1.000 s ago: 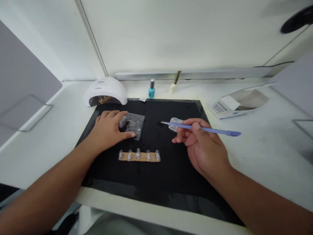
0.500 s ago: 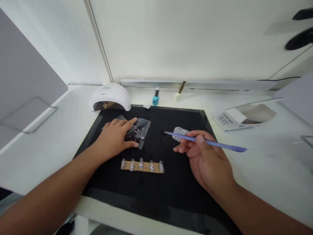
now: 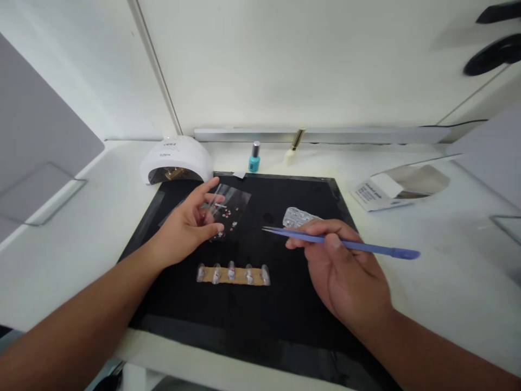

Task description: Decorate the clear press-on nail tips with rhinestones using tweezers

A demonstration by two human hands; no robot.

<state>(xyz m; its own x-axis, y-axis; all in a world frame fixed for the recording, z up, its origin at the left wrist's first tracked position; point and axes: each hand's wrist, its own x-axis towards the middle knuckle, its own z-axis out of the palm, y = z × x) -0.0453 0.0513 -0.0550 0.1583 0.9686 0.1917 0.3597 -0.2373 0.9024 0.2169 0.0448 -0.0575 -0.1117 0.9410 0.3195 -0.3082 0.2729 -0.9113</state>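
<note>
My left hand [image 3: 183,231] holds a clear sticker sheet [image 3: 236,209] with small red and white designs, tilted up off the black mat [image 3: 244,331]. Purple tweezers [image 3: 366,248] are gripped in my right hand [image 3: 345,271], their tips pointing left over the mat, a short way right of the sheet. Behind the right fingers lies a clear blister-like tray [image 3: 297,216], partly covered by them. Nearer the front of the mat, several clear nail tips sit in a row on a tan strip [image 3: 240,276], touched by neither hand.
A white nail lamp [image 3: 179,157] stands at the back left. Behind the mat are a teal polish bottle [image 3: 254,161] and a pale bottle with a gold cap [image 3: 293,149]. An open white box [image 3: 378,193] lies at the right.
My left hand has lifted the sheet, which lay flat under its fingers before. The tweezers in my right hand have shifted slightly, and the camera view has moved a little.
</note>
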